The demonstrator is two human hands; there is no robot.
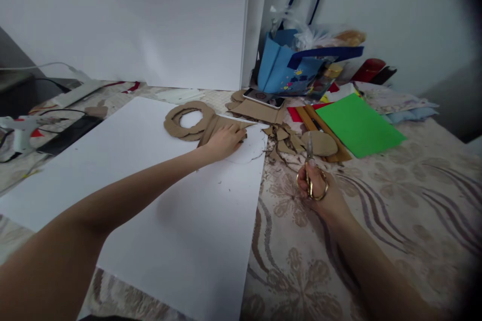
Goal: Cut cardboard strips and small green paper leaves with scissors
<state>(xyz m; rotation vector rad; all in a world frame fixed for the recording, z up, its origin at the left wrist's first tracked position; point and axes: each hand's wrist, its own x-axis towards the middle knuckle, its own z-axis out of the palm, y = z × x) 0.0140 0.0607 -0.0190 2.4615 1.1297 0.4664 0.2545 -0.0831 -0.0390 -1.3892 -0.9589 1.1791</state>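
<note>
My right hand point(314, 183) is closed round a pair of gold-handled scissors point(309, 148), blades pointing away from me, above the patterned cloth. Reaching over the large white sheet point(158, 220), my left hand point(227, 141) has its fingers bent over the edge of a brown cardboard piece point(211, 128); its palm hides part of that piece. Just left of it lies a wavy-edged cardboard ring point(172, 121). A pile of cardboard scraps point(284, 139) and a rounded cardboard piece point(324, 144) lie beyond the scissors. Thin drawn lines show on the sheet near my left fingers.
A phone point(263, 98) rests on cardboard at the back. Behind it stands a blue bag point(278, 67). Green paper point(361, 125) lies at the right, beside a wooden ruler-like strip point(341, 150). A white glue gun point(22, 133) with a cable is at the far left.
</note>
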